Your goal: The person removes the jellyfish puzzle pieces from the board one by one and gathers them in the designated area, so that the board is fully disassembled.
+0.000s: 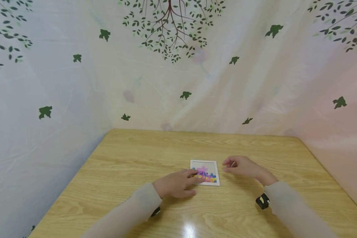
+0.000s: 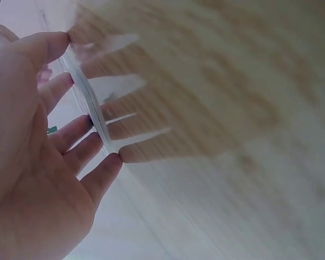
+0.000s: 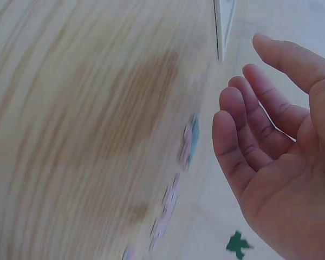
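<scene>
Nearest are two pale sleeves (image 1: 128,213), with a small black device (image 1: 262,201) at the right wrist. The left hand (image 1: 177,185) reaches over the near left part of a white frame (image 1: 218,172), its fingers (image 2: 77,132) extended and somewhat apart, resting on the frame rather than closing round it. The frame lies flat on the bench, just left of the right hand (image 1: 243,166), and coloured pieces (image 1: 210,180) crowd its near half; the far half shows a pale bare backing.

The frame looks light, thin and stiff, likely to slide on smooth wood if nudged, so steadying it by the raised border seems best. The pieces seem small, flat and easily dislodged; a fingertip pinch on their edges should suit them. The right hand hovers past the frame's right border, fingers loosely curled, thumb apart, apparently holding nothing. Its wrist view shows loose pieces (image 3: 164,210), pinkish and blue, blurred, on the surface.

The bench (image 1: 137,155) is wood-grained, with a glare spot at its near edge. Beyond hangs creased pale fabric (image 1: 154,86), printed with leafy branches and green birds.
</scene>
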The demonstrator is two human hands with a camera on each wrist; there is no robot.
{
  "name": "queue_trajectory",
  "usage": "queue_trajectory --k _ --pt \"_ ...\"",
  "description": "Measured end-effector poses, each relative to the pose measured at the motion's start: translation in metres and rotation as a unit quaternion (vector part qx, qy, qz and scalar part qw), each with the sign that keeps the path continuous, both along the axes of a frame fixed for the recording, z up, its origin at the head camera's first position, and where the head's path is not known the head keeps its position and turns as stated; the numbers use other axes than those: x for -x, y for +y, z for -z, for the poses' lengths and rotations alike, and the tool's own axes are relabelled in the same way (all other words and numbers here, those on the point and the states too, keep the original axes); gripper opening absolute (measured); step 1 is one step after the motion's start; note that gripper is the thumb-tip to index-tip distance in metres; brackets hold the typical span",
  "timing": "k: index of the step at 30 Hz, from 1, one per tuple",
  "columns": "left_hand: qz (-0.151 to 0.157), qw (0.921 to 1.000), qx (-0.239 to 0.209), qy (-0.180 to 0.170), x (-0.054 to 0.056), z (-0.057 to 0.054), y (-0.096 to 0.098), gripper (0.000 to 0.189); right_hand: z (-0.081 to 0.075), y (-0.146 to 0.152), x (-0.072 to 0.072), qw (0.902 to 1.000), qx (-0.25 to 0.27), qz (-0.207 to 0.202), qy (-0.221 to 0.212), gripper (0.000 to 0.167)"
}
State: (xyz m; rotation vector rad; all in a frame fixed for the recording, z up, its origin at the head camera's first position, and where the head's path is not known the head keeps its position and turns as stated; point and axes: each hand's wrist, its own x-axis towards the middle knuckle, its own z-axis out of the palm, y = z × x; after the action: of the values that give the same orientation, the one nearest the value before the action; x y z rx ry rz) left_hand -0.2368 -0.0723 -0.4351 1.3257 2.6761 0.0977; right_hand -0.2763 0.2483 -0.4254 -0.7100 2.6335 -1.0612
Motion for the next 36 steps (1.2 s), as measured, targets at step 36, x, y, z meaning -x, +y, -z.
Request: queue_trajectory --k 36 --pt "0.017 0.9998 -0.002 0.012 0.004 0.005 0.001 0.054 0.010 -0.070 0.009 0.9966 -0.074 -0.030 0.020 0.040"
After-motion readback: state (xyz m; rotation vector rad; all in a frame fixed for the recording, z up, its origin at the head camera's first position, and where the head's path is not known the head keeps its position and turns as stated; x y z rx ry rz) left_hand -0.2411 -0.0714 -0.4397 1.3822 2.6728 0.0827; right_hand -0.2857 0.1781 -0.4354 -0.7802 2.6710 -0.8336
